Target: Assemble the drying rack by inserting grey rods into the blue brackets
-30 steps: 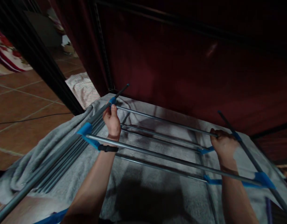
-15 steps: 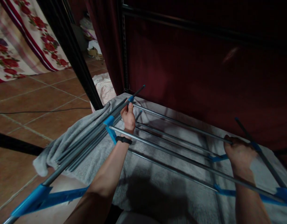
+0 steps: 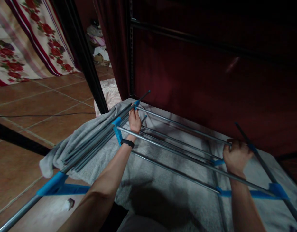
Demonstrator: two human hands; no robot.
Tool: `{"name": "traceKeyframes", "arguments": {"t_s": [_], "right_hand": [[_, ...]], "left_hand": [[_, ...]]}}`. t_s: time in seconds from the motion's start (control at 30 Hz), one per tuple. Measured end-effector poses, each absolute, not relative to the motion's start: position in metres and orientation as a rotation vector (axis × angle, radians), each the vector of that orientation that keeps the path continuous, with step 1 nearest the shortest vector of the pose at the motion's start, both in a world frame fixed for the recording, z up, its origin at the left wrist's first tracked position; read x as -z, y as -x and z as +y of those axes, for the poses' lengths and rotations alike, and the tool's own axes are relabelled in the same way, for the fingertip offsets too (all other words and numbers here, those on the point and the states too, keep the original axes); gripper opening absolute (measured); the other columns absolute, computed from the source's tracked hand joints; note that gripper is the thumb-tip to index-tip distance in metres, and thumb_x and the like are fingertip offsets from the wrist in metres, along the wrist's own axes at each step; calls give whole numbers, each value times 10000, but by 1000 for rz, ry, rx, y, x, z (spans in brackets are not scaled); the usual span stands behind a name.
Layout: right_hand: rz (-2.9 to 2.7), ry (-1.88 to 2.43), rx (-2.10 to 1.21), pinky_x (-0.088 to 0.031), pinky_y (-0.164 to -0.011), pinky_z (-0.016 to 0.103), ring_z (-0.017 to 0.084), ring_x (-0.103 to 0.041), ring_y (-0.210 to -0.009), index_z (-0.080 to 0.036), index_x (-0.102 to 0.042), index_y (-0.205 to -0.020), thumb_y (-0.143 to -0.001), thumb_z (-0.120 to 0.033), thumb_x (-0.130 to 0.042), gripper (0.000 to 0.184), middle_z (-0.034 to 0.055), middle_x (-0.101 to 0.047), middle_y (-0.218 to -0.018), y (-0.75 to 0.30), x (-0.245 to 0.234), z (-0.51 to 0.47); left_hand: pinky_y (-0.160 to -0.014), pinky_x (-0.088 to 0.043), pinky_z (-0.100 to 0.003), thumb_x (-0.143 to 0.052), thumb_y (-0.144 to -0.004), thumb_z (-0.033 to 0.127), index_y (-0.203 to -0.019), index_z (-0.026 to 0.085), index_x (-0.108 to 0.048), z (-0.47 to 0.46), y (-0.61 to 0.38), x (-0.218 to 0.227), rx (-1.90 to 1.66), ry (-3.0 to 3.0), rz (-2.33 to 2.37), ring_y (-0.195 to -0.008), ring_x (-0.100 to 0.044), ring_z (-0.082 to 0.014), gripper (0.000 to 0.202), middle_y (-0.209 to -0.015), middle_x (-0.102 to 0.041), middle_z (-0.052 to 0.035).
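Observation:
A rack of grey metal tubes [image 3: 162, 143] with blue plastic joints [image 3: 116, 121] lies on a grey blanket [image 3: 158, 175]. My left hand [image 3: 134, 121], a black band on its wrist, is closed at the far left corner joint [image 3: 136, 103]; some of its fingers are hidden behind the tubing. On the right, my right hand [image 3: 237, 156] is wrapped over the right end of the far crossbar [image 3: 184, 124]. Both forearms reach in among the rack's bars. Several loose tubes [image 3: 90, 149] lie side by side on the blanket, by the rack's left side.
A black metal post [image 3: 87, 61] rises at the left, with a dark red curtain [image 3: 187, 77] behind the blanket. Floral fabric [image 3: 47, 35] hangs over the tiled floor [image 3: 42, 106], where a cable [image 3: 42, 115] runs. A striped cloth [image 3: 109, 93] sits behind the post.
The rack's right end and my right hand appear further left and slightly lower in view. The view itself has shifted a little. Both hands keep hold of the rack.

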State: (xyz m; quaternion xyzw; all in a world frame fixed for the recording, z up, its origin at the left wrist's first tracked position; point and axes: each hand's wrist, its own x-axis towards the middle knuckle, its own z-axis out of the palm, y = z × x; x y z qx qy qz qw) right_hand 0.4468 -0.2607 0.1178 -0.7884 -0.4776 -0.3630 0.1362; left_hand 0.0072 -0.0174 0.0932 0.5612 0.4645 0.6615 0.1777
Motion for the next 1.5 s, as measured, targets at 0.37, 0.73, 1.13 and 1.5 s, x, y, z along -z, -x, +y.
{"name": "traceKeyframes", "arguments": {"t_s": [0.37, 0.73, 1.13, 1.5], "right_hand": [[-1401, 2293, 941, -286, -787, 427, 304, -533, -880, -150, -687, -1023, -880, -282, -421, 330, 150, -648, -908, -437, -124, -260], [-1433, 2296, 880, -304, -831, 431, 310, -529, -941, -152, -677, -1058, -899, -295, -395, 354, 151, -643, -952, -439, -123, -261], [-1491, 2264, 855, -308, -889, 427, 275, -500, -898, -152, -686, -1067, -930, -311, -347, 399, 132, -630, -939, -439, -122, -264], [-1518, 2278, 855, -292, -871, 414, 279, -520, -922, -174, -693, -1058, -954, -344, -330, 414, 122, -656, -954, -441, -123, -266]], "left_hand": [[-1210, -341, -433, -454, -964, 327, -1262, 146, -610, -10, -5, -89, -1814, -1555, 1415, -1371, -505, -284, 382, -1363, -612, -177], [-1267, -246, -477, -607, -801, 203, -1392, 156, -526, -20, 2, -77, -1727, -1613, 1432, -1452, -409, -318, 598, -1464, -540, -168], [-1180, -385, -504, -617, -771, 247, -1389, 219, -536, -34, 14, -63, -1717, -1667, 1439, -1388, -487, -317, 624, -1420, -579, -142], [-1220, -311, -541, -655, -742, 230, -1492, 138, -414, -45, 13, -63, -1632, -1747, 1440, -1453, -395, -368, 793, -1515, -469, -212]]}}
